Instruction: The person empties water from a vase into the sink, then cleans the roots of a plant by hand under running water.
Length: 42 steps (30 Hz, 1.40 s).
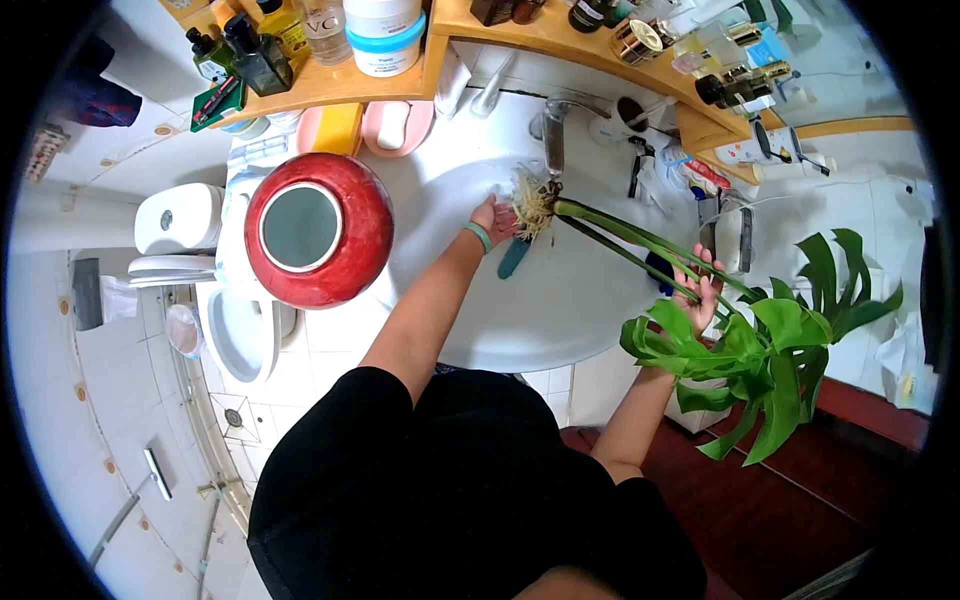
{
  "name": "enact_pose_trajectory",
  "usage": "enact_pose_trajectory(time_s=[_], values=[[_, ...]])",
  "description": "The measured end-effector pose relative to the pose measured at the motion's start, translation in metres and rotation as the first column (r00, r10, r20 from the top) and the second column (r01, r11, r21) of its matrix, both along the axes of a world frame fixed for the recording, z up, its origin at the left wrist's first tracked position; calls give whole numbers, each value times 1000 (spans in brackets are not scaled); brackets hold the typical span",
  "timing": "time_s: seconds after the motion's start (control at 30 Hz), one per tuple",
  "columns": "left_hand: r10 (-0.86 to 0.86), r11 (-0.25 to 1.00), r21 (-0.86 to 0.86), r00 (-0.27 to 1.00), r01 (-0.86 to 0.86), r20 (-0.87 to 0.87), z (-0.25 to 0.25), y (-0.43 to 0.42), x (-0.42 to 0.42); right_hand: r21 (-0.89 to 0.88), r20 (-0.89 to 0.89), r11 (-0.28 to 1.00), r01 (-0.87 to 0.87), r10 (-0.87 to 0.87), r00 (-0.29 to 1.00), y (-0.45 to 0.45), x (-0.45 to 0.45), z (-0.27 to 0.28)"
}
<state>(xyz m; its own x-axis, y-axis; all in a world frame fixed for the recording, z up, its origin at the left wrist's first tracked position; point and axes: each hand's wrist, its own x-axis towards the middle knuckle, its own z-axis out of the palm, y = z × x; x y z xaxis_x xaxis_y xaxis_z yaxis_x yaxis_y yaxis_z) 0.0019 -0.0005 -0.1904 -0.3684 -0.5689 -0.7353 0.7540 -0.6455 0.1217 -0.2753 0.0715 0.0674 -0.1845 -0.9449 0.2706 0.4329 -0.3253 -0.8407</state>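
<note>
A monstera plant (770,340) with several split green leaves lies slantwise over the washbasin, its pale roots (535,202) beneath the faucet (554,145). My left hand (497,216), a green band at its wrist, is closed against the left side of the roots; some fingertips are hidden among them. Farther right, my right hand (700,290) supports the long stems (640,240) near the leaves, palm up, with fingers curled round them. A dark teal elongated object (514,257) rests in the basin just below the roots.
A round red vase (370,235) with a wide white mouth stands left of the white basin (560,330). Wooden shelves (340,85) crowded with bottles and jars overhang the back. Soap dishes (420,128) sit behind the vase; a toilet (240,335) is at far left.
</note>
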Motion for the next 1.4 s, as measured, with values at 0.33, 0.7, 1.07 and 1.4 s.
enact_pose_trajectory(time_s=[0.33,0.7,1.07,1.4], values=[[-330,354,265,-146,897,933,43,37,-16,91,-13,989,115,-114,993,-4,12,24],[-43,453,285,-299,845,953,19,34,-34,-31,-152,984,178,-181,972,16,-11,41],[592,471,166,-450,867,669,46,20,17,-24,-123,976,216,-217,968,35,-33,24],[365,520,58,-283,852,887,35,20,22,35,-37,968,248,-247,968,35,-30,23]])
